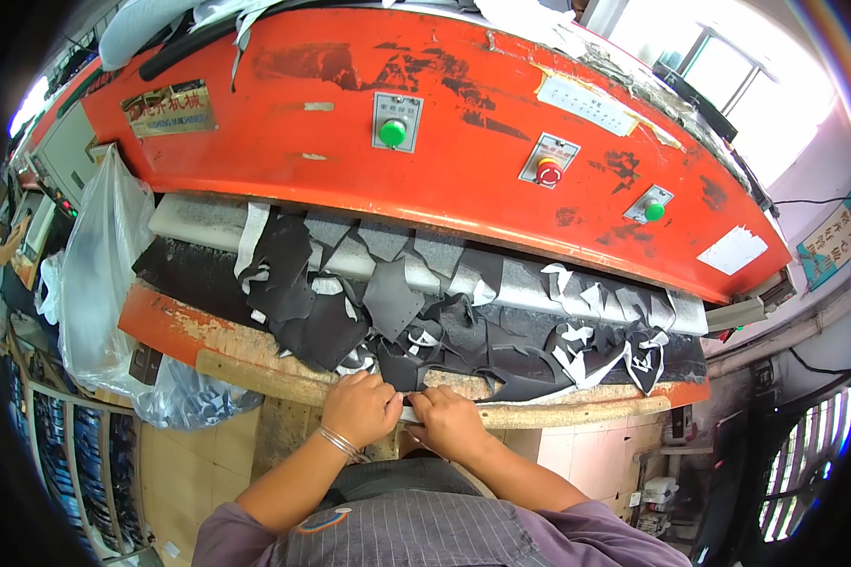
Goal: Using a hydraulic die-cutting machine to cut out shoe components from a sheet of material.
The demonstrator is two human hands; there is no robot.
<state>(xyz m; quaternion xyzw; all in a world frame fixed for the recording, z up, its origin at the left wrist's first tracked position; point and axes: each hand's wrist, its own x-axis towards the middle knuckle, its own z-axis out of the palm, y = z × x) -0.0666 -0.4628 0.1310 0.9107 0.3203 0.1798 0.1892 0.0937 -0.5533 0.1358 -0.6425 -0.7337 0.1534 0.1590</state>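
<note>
At the near edge of the press bed, my left hand (361, 408) is closed, its thumb and fingers pinched together. Beside it, my right hand (447, 422) is closed too, the fingertips of both nearly meeting. Between them lies the near end of a piece of black sheet material (402, 370), with a pale edge showing at the fingers; the exact grip is partly hidden. Beyond the hands spread crumpled black offcuts (321, 331) with white undersides. A grey cut piece (393, 298) rests among them. White strips (574, 364) curl up on the right.
A large orange press (284, 123) with green buttons (392, 133) and a red knob (548, 171) spans the far side. Clear plastic bags (104, 274) hang at its left. A worn wooden edge (577, 412) runs along the bed's front. A rack (76, 463) stands lower left.
</note>
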